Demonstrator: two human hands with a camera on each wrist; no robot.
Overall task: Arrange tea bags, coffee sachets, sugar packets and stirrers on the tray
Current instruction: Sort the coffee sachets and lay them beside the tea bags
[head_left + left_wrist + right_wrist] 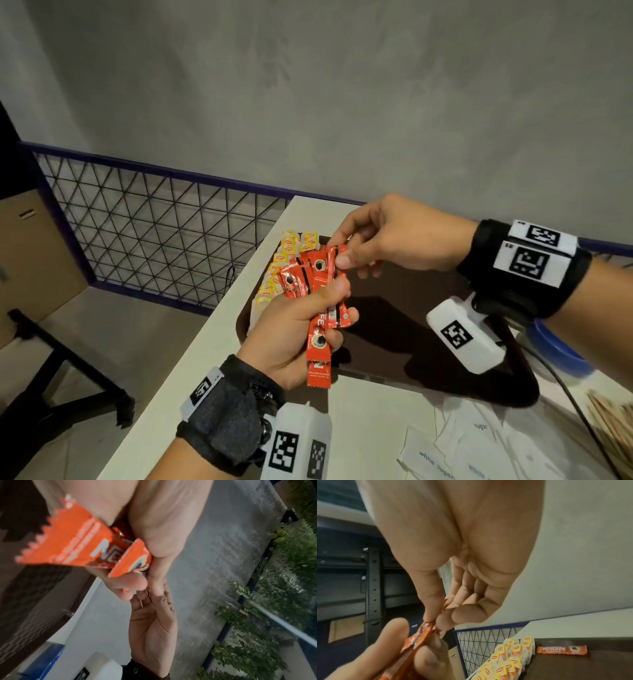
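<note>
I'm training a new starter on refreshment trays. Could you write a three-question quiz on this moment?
1. True or false: the left hand grips a bunch of red coffee sachets.
2. What does the right hand pinch? A) a sugar packet B) a coffee sachet C) a stirrer
3. Fill in: the yellow tea bags lie along the tray's ____ edge.

Key: 1 true; 2 B; 3 left.

The coffee sachets (317,294) were glossy red foil with crimped, saw-toothed ends. At nine o'clock of them the tea bags (287,260) carried yellow paper tags, on a matt brown tray (404,308). At five o'clock lay white paper sugar packets (479,445).
</note>
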